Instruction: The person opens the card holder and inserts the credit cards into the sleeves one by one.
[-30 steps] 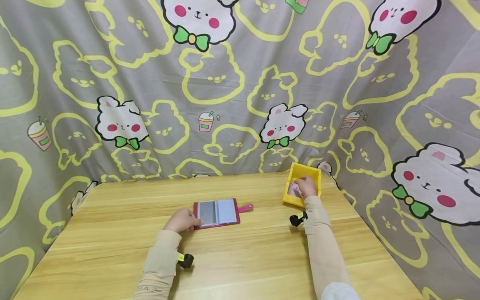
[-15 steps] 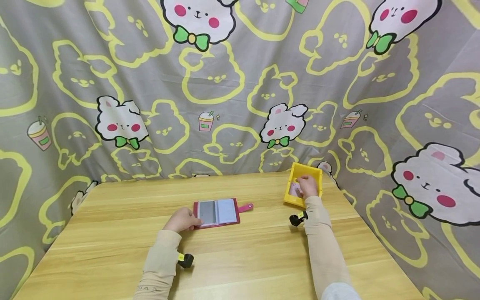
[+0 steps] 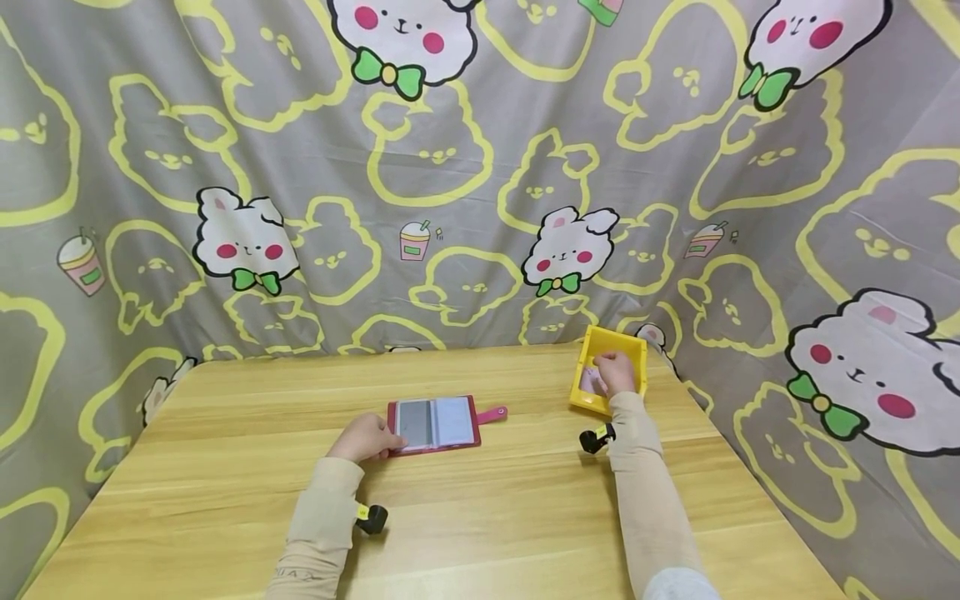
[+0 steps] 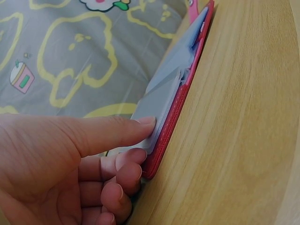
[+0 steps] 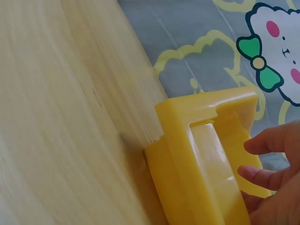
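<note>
An open red card holder (image 3: 453,423) with clear sleeves lies on the table, its pink snap strap (image 3: 492,415) pointing right. My left hand (image 3: 365,439) pinches its left edge. In the left wrist view the thumb (image 4: 145,123) presses on the clear sleeve while the other fingers curl at the cover's edge. Far right, a yellow bin (image 3: 583,398) holds pale purple flat pieces (image 3: 591,381), perhaps cards. My right hand (image 3: 617,372) reaches into this bin with bent fingers. In the right wrist view the fingertips (image 5: 253,146) stand apart, with nothing visible between them; the lower fingers are partly hidden.
The wooden table (image 3: 480,517) runs back to a grey curtain (image 3: 465,167) with yellow outlines and white bunnies. The bin stands near the table's far right corner. A small black camera (image 3: 371,519) is strapped to the left wrist, another camera (image 3: 597,437) to the right.
The right hand's fingers have shifted slightly inside the yellow bin, and the bin has slid a touch to the right. The left hand and the card holder stay put.
</note>
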A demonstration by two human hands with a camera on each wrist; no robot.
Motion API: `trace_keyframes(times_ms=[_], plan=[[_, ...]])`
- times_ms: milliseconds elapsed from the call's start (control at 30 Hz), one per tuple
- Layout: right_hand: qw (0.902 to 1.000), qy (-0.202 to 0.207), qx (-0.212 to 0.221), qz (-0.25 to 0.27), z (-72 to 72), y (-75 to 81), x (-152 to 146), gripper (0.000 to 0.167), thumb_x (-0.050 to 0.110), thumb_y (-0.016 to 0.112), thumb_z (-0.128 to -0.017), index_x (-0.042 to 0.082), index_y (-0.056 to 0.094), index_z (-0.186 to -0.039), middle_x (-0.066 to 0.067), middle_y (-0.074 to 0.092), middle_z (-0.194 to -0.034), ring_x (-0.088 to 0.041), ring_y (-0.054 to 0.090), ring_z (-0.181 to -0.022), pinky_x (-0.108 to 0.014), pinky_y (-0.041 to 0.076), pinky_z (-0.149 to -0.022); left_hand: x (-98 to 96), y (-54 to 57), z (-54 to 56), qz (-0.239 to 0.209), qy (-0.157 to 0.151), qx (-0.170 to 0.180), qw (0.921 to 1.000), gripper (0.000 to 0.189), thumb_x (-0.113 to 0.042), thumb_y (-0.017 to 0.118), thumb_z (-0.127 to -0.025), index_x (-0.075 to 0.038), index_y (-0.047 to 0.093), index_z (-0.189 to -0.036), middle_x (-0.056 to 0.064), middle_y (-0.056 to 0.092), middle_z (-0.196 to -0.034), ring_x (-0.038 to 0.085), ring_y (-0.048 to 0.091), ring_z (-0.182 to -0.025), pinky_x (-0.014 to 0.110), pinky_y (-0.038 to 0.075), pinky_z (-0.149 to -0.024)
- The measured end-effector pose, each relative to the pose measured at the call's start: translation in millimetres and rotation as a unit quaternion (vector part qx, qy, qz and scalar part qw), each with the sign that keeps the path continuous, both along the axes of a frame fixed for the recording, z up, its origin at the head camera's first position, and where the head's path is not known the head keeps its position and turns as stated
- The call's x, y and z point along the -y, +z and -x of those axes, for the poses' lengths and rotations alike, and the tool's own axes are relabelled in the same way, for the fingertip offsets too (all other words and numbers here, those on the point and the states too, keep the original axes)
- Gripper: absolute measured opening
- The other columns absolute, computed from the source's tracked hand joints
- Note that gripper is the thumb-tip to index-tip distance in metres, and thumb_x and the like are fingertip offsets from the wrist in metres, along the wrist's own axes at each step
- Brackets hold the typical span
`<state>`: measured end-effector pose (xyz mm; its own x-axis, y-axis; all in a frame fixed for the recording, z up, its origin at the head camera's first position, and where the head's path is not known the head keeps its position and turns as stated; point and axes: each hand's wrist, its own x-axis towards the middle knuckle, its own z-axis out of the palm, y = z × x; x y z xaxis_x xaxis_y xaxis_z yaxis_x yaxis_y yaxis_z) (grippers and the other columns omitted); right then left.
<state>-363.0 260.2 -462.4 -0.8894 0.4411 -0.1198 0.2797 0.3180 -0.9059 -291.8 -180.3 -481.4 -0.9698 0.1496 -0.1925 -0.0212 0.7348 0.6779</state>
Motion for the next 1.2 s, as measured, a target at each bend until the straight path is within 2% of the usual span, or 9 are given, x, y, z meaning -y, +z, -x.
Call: trace_keyframes(times_ms=[100, 233, 433, 633, 867, 933, 1033, 1100, 1200], plan=[[0.9999, 0.0, 0.006, 0.016, -0.1, 0.0, -1.5, 0.04, 0.017, 0.048, -0.097, -0.006, 0.047, -0.13, -0.023, 0.047, -0.133, -0.032, 0.045, -0.117, -0.045, 0.041, -0.102, 0.2, -0.9, 0.6, 0.0, 0.0, -0.004, 1.0, 0.038, -0.026, 0.077, -0.081, -0.009, 0.054, -0.056, 0.001, 0.051, -0.051, 0.013, 0.039, -0.049, 0.027, 0.033, -0.052], [0.9975, -0.006, 0.007, 0.07, 1.6, -1.6, -4.5, 0.042, 0.018, 0.048, -0.098, -0.002, 0.044, -0.134, -0.019, 0.044, -0.138, -0.027, 0.043, -0.118, -0.045, 0.041, -0.104, 0.0, -0.6, 0.2, -0.001, 0.002, -0.005, 1.0, 0.038, -0.026, 0.077, -0.081, -0.009, 0.054, -0.056, 0.001, 0.051, -0.052, 0.013, 0.039, -0.049, 0.027, 0.033, -0.052], [0.9922, -0.011, 0.002, 0.124, 4.0, -3.6, -7.8, 0.042, 0.019, 0.05, -0.098, 0.001, 0.042, -0.135, -0.013, 0.041, -0.133, -0.021, 0.039, -0.107, -0.043, 0.044, -0.098, -1.0, 1.5, -2.1, -0.004, 0.01, 0.001, 0.9999, 0.037, -0.025, 0.077, -0.081, -0.008, 0.054, -0.057, 0.002, 0.051, -0.052, 0.013, 0.038, -0.049, 0.027, 0.033, -0.052], [0.9911, -0.006, -0.002, 0.133, 3.6, -5.5, -9.7, 0.044, 0.02, 0.051, -0.097, 0.002, 0.042, -0.136, -0.014, 0.04, -0.139, -0.023, 0.04, -0.114, -0.042, 0.045, -0.097, -1.7, 3.5, -3.5, -0.006, 0.009, 0.003, 0.9999, 0.036, -0.024, 0.077, -0.082, -0.008, 0.055, -0.058, 0.002, 0.051, -0.053, 0.014, 0.039, -0.05, 0.027, 0.033, -0.052], [0.9919, -0.012, -0.032, 0.122, 1.9, -7.9, -5.8, 0.044, 0.016, 0.053, -0.096, 0.0, 0.044, -0.136, -0.015, 0.045, -0.133, -0.027, 0.045, -0.118, -0.038, 0.048, -0.091, -1.3, 2.4, -1.3, 0.002, 0.007, 0.001, 1.0, 0.037, -0.026, 0.077, -0.082, -0.008, 0.054, -0.058, 0.001, 0.05, -0.053, 0.014, 0.039, -0.05, 0.027, 0.033, -0.053], [0.9934, -0.011, -0.04, 0.107, 0.8, -8.1, -5.1, 0.045, 0.014, 0.054, -0.095, 0.0, 0.045, -0.137, -0.016, 0.045, -0.135, -0.024, 0.048, -0.11, -0.034, 0.05, -0.083, -1.0, 2.1, -0.9, 0.004, 0.006, 0.003, 1.0, 0.038, -0.026, 0.077, -0.082, -0.009, 0.054, -0.057, 0.001, 0.05, -0.052, 0.014, 0.039, -0.05, 0.027, 0.033, -0.053], [0.9948, -0.009, -0.047, 0.089, -0.8, -8.0, -4.9, 0.048, 0.013, 0.056, -0.093, 0.0, 0.046, -0.138, -0.018, 0.044, -0.138, -0.016, 0.051, -0.084, -0.026, 0.047, -0.063, -0.7, 1.5, -0.6, 0.004, 0.004, 0.002, 1.0, 0.038, -0.026, 0.077, -0.082, -0.009, 0.054, -0.057, 0.001, 0.05, -0.052, 0.014, 0.038, -0.05, 0.027, 0.033, -0.053], [0.9953, -0.007, -0.048, 0.084, -1.6, -7.7, -5.0, 0.05, 0.014, 0.057, -0.092, 0.002, 0.046, -0.139, -0.019, 0.043, -0.139, -0.011, 0.045, -0.065, -0.022, 0.041, -0.052, -0.7, 1.0, -0.8, 0.004, 0.004, 0.001, 1.0, 0.038, -0.026, 0.077, -0.082, -0.009, 0.054, -0.056, 0.001, 0.05, -0.052, 0.014, 0.038, -0.049, 0.027, 0.033, -0.053], [0.9957, -0.006, -0.048, 0.08, -2.3, -7.0, -4.9, 0.052, 0.014, 0.057, -0.092, 0.002, 0.044, -0.141, -0.02, 0.044, -0.14, -0.007, 0.035, -0.052, -0.021, 0.036, -0.049, -0.7, 0.3, -1.1, 0.001, 0.005, -0.001, 1.0, 0.038, -0.025, 0.077, -0.082, -0.009, 0.054, -0.057, 0.001, 0.05, -0.052, 0.014, 0.039, -0.049, 0.027, 0.033, -0.053]])
